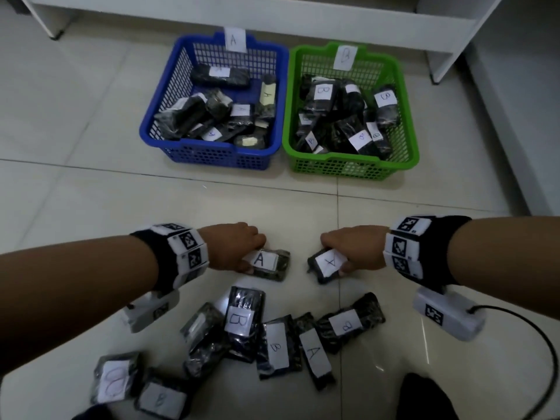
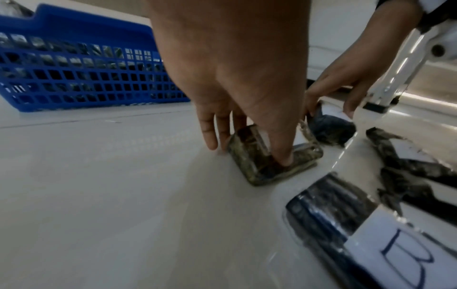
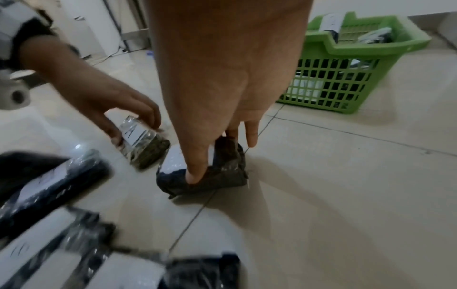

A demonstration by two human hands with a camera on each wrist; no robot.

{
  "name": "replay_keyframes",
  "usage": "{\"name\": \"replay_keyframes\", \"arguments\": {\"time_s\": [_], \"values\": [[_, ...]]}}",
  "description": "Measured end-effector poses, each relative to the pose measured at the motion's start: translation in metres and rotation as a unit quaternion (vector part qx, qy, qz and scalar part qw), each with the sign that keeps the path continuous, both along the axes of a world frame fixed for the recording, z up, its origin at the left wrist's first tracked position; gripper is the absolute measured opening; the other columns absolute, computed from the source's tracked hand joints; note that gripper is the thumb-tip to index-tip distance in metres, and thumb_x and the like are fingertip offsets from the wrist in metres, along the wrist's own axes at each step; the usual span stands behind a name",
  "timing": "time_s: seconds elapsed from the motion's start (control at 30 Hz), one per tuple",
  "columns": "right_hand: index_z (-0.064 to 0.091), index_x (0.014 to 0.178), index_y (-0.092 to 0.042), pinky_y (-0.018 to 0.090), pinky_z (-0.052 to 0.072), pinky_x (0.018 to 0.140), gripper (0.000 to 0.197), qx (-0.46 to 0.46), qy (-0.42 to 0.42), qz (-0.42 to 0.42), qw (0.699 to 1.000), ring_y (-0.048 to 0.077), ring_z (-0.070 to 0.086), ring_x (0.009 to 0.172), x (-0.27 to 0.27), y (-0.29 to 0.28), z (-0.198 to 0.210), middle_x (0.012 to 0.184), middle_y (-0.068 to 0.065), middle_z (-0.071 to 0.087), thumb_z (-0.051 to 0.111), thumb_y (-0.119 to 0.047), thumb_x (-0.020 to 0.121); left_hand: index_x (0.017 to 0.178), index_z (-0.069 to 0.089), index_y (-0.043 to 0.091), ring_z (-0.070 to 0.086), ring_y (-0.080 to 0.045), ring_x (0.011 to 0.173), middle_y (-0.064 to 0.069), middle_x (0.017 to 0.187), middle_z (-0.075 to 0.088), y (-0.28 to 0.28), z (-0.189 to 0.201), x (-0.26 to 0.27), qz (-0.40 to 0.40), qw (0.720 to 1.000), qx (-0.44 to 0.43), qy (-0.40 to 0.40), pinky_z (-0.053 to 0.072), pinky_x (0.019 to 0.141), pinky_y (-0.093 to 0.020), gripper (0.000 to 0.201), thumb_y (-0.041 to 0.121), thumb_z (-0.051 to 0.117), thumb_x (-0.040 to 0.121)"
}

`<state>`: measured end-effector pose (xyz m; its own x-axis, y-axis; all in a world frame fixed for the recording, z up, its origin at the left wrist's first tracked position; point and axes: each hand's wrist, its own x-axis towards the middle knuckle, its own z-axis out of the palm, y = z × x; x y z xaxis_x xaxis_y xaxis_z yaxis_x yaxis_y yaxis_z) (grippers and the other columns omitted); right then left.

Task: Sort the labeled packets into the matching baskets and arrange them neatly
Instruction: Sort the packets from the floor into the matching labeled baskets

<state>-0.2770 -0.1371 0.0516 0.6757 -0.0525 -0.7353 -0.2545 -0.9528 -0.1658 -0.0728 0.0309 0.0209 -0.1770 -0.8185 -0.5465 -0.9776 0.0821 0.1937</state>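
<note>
**Both hands on "A" packets at the floor**

The left hand [image 1: 235,244] reaches down to the tiled floor [image 1: 91,192] and pinches a dark plastic-wrapped packet with a white "A" label [image 1: 266,265]: in the left wrist view the thumb presses one side while the fingers [image 2: 210,125] curl over the far edge. The right hand [image 1: 356,247] grips a second "A" packet [image 1: 325,265] the same way, thumb on the near side and fingers over the far end; the right wrist view shows it tipped up at one end under the grip. The two held packets lie near each other, not touching, between the wrists. Each wrist carries a band of black-and-white marker tiles and a white camera block.

Nearer the person, a loose heap of packets [image 1: 272,341] lies on the floor, several overlapping; readable labels show mostly "B" and one "A".

Farther off, a blue basket [image 1: 212,159] tagged "A" and a green basket [image 1: 348,169] tagged "B" stand side by side, touching or almost so. Each holds a jumble of packets. Behind them runs a white shelf unit [image 1: 272,13].
</note>
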Motion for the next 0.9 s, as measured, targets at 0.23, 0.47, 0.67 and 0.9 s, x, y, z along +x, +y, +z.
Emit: {"name": "replay_keyframes", "arguments": {"time_s": [0.23, 0.47, 0.67, 0.9], "values": [[0.029, 0.140, -0.028, 0.034, 0.049, 0.082, 0.074, 0.116, -0.179, -0.246, 0.946, 0.026, 0.055, 0.110, 0.079, -0.035, 0.045, 0.133, 0.007, 0.049, 0.072, -0.023, 0.080, 0.098, 0.034, 0.016, 0.047, -0.020, 0.084, -0.006, 0.097, 0.051, -0.008, 0.025, 0.033, 0.231, 0.966, 0.046, 0.109, 0.035, 0.067, -0.027, 0.041, 0.029, 0.069, 0.082], [0.038, 0.126, -0.024, 0.044, 0.055, 0.079, 0.059, 0.182, -0.303, -0.383, 0.854, 0.030, 0.062, 0.095, 0.145, -0.065, 0.075, 0.113, 0.009, 0.059, 0.074, -0.023, 0.080, 0.101, 0.039, 0.016, 0.057, -0.021, 0.076, -0.010, 0.100, 0.058, -0.020, 0.069, 0.097, 0.409, 0.880, -0.057, 0.233, 0.052, 0.069, -0.038, 0.033, 0.025, 0.067, 0.086], [0.033, 0.094, -0.015, 0.035, 0.045, 0.055, 0.052, 0.119, -0.425, -0.418, 0.794, 0.021, 0.051, 0.069, 0.177, -0.063, 0.074, 0.080, 0.004, 0.049, 0.080, -0.022, 0.073, 0.110, 0.034, 0.013, 0.057, -0.024, 0.075, -0.011, 0.093, 0.056, -0.033, 0.092, 0.138, 0.549, 0.779, -0.157, 0.258, 0.052, 0.068, -0.039, 0.032, 0.019, 0.059, 0.090], [0.041, 0.125, -0.022, 0.044, 0.052, 0.084, 0.059, 0.110, -0.447, -0.409, 0.788, 0.031, 0.057, 0.101, 0.211, -0.043, 0.059, 0.121, 0.014, 0.050, 0.071, -0.003, 0.078, 0.104, 0.032, 0.008, 0.046, -0.011, 0.064, -0.009, 0.088, 0.048, -0.043, 0.076, 0.153, 0.589, 0.743, -0.209, 0.238, 0.036, 0.045, -0.016, 0.018, 0.003, 0.046, 0.093]]}}
